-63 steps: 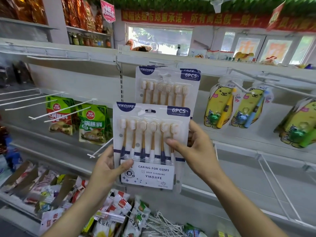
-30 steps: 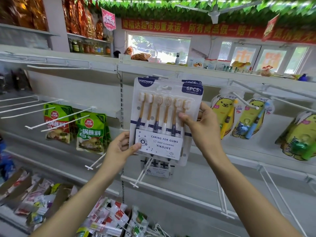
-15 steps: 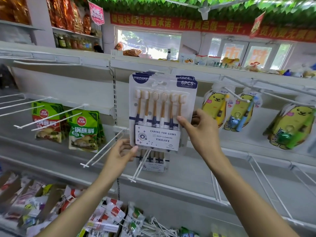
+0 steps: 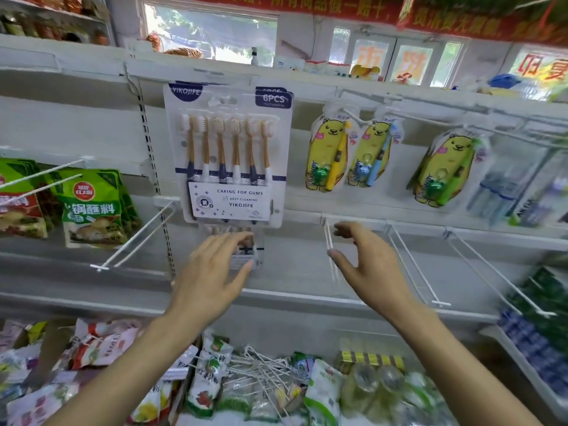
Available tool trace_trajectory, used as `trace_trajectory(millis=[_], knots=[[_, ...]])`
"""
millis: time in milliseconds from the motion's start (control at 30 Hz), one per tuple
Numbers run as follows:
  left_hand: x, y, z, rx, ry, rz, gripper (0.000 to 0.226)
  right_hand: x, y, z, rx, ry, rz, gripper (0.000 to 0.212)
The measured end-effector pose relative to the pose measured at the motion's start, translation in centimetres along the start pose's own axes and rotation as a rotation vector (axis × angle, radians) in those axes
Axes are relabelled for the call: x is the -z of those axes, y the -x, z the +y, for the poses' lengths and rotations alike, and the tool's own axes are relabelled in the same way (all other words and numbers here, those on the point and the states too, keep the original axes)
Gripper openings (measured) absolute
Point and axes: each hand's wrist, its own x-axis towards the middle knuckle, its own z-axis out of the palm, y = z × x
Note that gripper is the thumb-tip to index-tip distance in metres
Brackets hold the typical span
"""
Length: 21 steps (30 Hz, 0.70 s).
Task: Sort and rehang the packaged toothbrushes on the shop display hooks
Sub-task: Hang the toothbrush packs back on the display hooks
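Note:
A white and navy six-pack of toothbrushes (image 4: 229, 155) hangs from the top rail, with more packs of the same kind stacked behind it. A smaller pack (image 4: 246, 250) hangs on a lower hook beneath it, mostly hidden. My left hand (image 4: 212, 272) reaches toward that lower pack with fingers spread and holds nothing. My right hand (image 4: 365, 265) is open in the air below and to the right of the hanging pack, close to a bare white hook (image 4: 329, 241).
Yellow bear-shaped children's toothbrush packs (image 4: 330, 155) hang to the right. Green seasoning packets (image 4: 92, 207) hang at the left. Bare white hooks (image 4: 415, 262) jut out from the lower rail. The bin below holds snack packets and loose hooks (image 4: 261, 370).
Both hands lifted the six-pack up onto the top rail over the other packs, then let go. They have dropped below it, empty. The view shifted down and right.

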Motion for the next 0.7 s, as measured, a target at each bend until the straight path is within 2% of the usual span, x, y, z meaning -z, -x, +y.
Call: trace_trajectory(millis=[133,267,467,700], knots=[[-1.8,-1.3,4.4,-0.219,-0.096,-0.019,0.051,2.7,3.5,2.8,0.013,0.150,-0.022,0.044],[-4.2,-2.0,9.9,-0.353,-0.113,-0.064,0.058,6.1,7.4,5.7,-0.006,0.277,-0.028,0.049],[-8.5,-1.9,20.3,-0.502,-0.045,-0.107,0.058,12.5,14.3,11.0,-0.083,0.392,0.001,0.052],[-14.8,0.3,36.0,-0.636,0.025,-0.171,0.051,22.1,24.0,19.2,-0.229,0.481,0.013,0.057]])
